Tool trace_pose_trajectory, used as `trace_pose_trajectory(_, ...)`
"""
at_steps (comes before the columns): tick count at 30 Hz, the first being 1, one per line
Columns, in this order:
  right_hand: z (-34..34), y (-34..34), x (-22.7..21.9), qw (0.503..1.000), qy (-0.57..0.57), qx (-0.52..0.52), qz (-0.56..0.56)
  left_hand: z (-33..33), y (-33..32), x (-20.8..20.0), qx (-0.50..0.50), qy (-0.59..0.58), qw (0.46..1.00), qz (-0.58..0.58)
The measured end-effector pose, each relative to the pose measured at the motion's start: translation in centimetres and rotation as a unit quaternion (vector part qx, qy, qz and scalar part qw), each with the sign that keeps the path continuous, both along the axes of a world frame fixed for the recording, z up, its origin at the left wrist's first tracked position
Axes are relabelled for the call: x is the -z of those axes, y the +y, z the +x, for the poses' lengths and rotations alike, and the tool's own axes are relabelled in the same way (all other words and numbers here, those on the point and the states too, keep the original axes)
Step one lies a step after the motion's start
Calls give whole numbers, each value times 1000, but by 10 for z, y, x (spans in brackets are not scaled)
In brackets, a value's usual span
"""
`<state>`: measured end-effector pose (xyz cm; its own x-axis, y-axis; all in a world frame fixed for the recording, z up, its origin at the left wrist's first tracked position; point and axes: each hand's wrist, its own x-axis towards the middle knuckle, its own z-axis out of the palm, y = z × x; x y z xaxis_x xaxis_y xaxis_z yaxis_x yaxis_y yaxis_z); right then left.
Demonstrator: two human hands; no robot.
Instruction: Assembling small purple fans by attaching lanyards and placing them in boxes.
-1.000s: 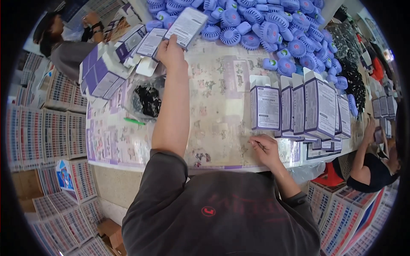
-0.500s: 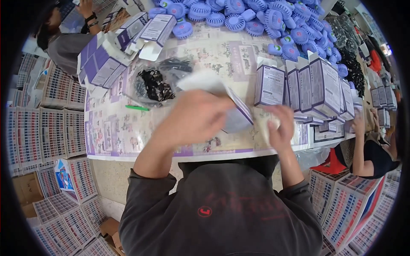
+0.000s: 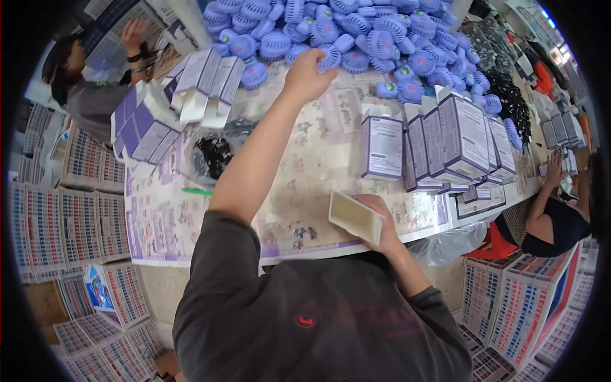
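Note:
My left hand (image 3: 309, 76) stretches to the near edge of a heap of blue handheld fans (image 3: 388, 28). Its finger and thumb close about the round head of one blue handheld fan (image 3: 330, 57); the other fingers are partly hidden. Close to my body, my right hand (image 3: 385, 219) grips a white plastic tray (image 3: 350, 216), a deep hollow insert tilted with its open side toward me. Nothing shows inside it. Several purple and white cartons (image 3: 463, 134) stand upright beyond my right hand, a single carton (image 3: 383, 146) at their left end.
Open cartons (image 3: 143, 124) lie piled at the left. Beside my left forearm is a clear bag of black cords (image 3: 213, 156), near a green pen-like stick (image 3: 196, 191). Co-workers sit at left (image 3: 98, 102) and right (image 3: 547, 223). Stacked patterned boxes (image 3: 57, 223) flank the table.
My left hand has gone from the near table up to the fans. The carton between my hands has left them, and the white tray now sits plainly in my right hand, nearer my body.

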<state>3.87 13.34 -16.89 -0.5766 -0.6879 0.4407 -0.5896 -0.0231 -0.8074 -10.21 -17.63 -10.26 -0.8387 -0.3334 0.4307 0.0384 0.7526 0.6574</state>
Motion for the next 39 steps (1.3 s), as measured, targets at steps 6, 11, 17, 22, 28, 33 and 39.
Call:
trace_pose_trajectory(6,-1,2,-1,998,-56,22,13,-87,13,54,-150,-14,957,-248)
trace_pose_trajectory(11,-3,-2,7,995,-87,27,38,-86,10,31,-86,-130,974,165)
trace_pose_trajectory(17,0,-4,0,973,-204,71,83,74,57,-55,297,175,723,598)
trace_pose_trajectory(22,-1,-7,10,970,-231,54,49,191,74,-53,344,120,885,291)
trace_pose_trajectory(28,10,-13,19,963,-265,45,-24,200,93,-47,301,72,948,-70)
trace_pose_trajectory(33,6,-8,4,971,-237,28,23,216,87,-41,290,54,948,-123)
trace_pose_trajectory(39,2,-1,14,973,-215,61,59,231,-22,-3,-60,11,998,26)
